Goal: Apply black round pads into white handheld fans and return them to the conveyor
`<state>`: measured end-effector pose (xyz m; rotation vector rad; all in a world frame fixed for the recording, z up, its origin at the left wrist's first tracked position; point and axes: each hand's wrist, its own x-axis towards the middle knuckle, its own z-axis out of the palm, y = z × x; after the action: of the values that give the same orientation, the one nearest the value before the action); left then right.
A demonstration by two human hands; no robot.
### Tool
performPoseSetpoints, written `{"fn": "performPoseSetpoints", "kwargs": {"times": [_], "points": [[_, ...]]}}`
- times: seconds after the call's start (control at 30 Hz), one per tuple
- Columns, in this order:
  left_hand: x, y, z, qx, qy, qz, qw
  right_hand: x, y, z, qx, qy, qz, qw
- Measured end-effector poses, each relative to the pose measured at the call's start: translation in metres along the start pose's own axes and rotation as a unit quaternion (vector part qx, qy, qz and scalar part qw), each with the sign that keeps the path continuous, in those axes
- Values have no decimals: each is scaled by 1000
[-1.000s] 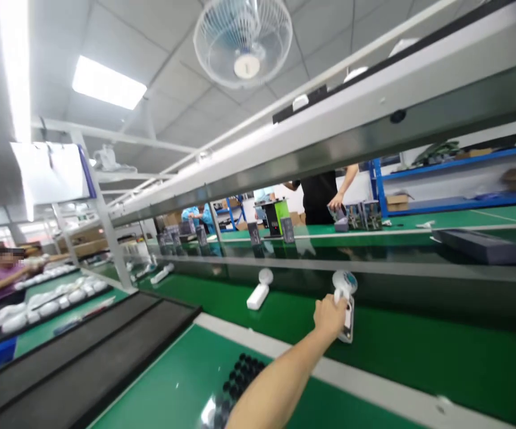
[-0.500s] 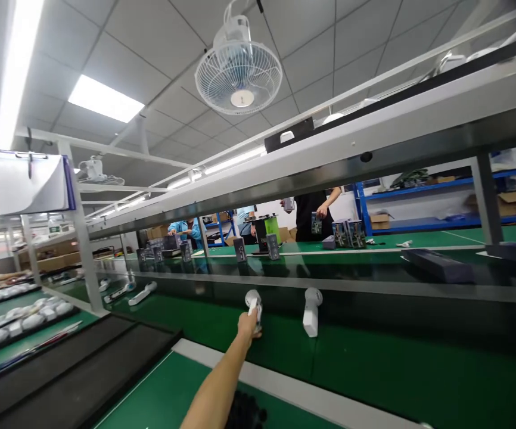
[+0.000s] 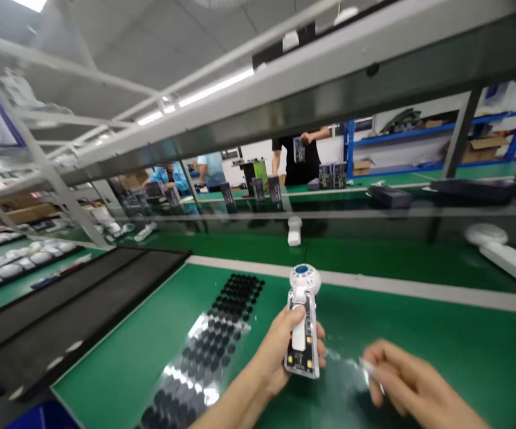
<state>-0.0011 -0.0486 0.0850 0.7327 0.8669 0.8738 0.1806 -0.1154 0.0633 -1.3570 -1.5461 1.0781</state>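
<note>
My left hand [image 3: 280, 342] grips a white handheld device [image 3: 301, 328] with a round head, thumb on its front. The head has a blue centre. A see-through casing on the handle shows a dark circuit board with yellow squares. To the right, my right hand [image 3: 403, 378] is closed in a pinch, apart from the device; a small whitish bit shows at its fingertips, too blurred to name. Left of the device, a clear sheet with rows of black round pieces [image 3: 211, 345] lies on the green table mat [image 3: 137, 333].
Beyond the pale table edge runs a green belt [image 3: 235, 244] carrying similar white devices [image 3: 294, 232], another [image 3: 508, 253] at right. Dark trays [image 3: 83, 292] lie at left. A metal beam [image 3: 240, 107] crosses overhead. Across the line, people stand by dark boxes [image 3: 333, 176].
My left hand has lifted a white device off the belt and drawn it back over the table. My right hand has come into view. The view has tipped downward.
</note>
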Motion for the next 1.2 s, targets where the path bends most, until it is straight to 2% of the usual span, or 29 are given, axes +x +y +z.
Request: {"fn": "performPoseSetpoints", "kwargs": {"times": [0.1,0.27,0.43,0.6,0.7,0.9,1.03,1.13,1.2], "points": [[-7,-18,5,20,-27,-32,999,6,-16,-8,62,-45,23,997],[-14,-20,8,46,-77,-68,994,8,-41,-5,81,-64,37,994],[-15,-23,7,75,-116,-111,984,7,-40,3,89,-57,64,992],[-15,-22,8,45,-145,-107,983,7,-35,1,98,-85,80,988],[-20,-18,11,67,-141,-64,986,6,-35,-3,73,-103,77,989],[-28,-16,17,200,-100,-12,975,7,-36,-6,8,-136,66,989],[-27,-20,19,173,-110,-21,979,8,-39,-4,9,-152,60,986],[-21,-9,16,103,-111,-19,988,-1,-41,-10,16,-100,42,994],[-15,7,9,50,-49,45,997,-12,-40,-18,7,-38,53,998]]}}
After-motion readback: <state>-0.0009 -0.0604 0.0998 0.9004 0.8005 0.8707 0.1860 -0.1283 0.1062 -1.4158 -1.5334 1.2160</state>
